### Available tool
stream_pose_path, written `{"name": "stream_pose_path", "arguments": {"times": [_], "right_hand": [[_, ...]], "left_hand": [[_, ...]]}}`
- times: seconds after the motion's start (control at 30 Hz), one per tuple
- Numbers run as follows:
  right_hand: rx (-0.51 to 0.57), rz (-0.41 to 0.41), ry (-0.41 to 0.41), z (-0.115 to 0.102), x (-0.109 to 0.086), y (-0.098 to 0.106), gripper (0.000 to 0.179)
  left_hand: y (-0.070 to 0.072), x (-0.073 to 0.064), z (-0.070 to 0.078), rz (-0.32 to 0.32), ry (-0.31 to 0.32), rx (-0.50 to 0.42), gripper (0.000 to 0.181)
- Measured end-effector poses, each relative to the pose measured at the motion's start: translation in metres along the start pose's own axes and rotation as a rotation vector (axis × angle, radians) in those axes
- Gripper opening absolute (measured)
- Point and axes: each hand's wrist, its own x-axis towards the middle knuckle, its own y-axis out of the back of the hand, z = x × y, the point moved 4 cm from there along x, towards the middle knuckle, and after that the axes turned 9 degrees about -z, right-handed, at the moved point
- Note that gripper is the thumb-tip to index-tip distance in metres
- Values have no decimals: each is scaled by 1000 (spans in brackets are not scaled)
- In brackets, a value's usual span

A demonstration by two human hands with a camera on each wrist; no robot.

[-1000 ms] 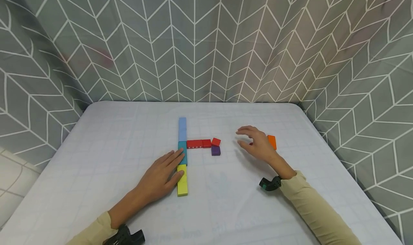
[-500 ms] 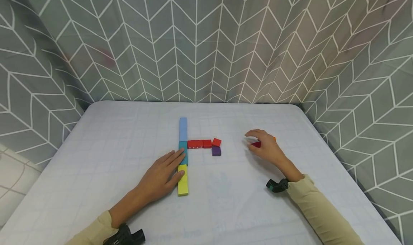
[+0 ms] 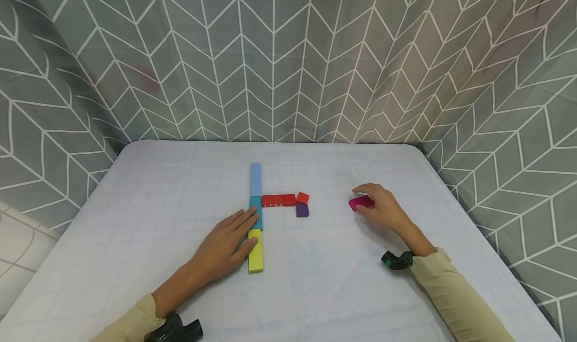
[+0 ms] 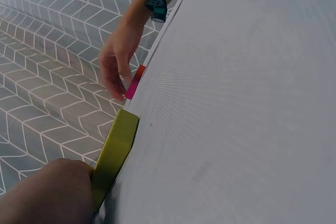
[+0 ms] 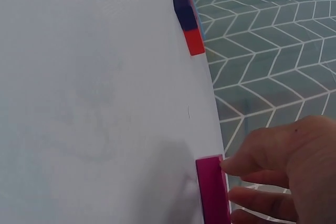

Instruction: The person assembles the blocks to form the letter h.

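Observation:
My left hand (image 3: 221,247) lies flat with its fingers straight, fingertips on a teal block (image 3: 255,202) and thumb on the yellow blocks (image 3: 255,262) of an upright row topped by light blue blocks (image 3: 255,179). Farther right, my right hand (image 3: 383,207) reaches over a magenta block (image 3: 358,201) on the table, thumb overlapping its near side and index finger extended past its far side. In the right wrist view, the thumb tip is right at the edge of the magenta block (image 5: 211,190). An orange block (image 4: 141,71) shows behind it in the left wrist view.
Red blocks (image 3: 272,201) run rightward from the teal one, ending in a tilted red cube (image 3: 302,198). A purple cube (image 3: 302,210) lies just below that. The white table (image 3: 180,182) backs onto a patterned curtain (image 3: 288,61).
My right hand has drawn back to the right, so the magenta block now shows under its fingers and the orange block is covered in the head view. My left hand stays in place.

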Motion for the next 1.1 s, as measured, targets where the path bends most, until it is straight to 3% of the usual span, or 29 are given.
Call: {"name": "stream_pose_path", "arguments": {"times": [0.23, 0.5, 0.93, 1.1], "right_hand": [[-54, 28, -48, 2, -5, 1, 41], [-225, 91, -124, 5, -6, 1, 46], [-182, 43, -93, 6, -5, -2, 54], [-110, 47, -67, 5, -6, -2, 49]], "left_hand": [[-1, 0, 0, 0, 2, 7, 63], [-1, 0, -1, 4, 1, 9, 63], [-2, 0, -1, 12, -9, -2, 62], [-2, 0, -2, 8, -5, 3, 63]]}}
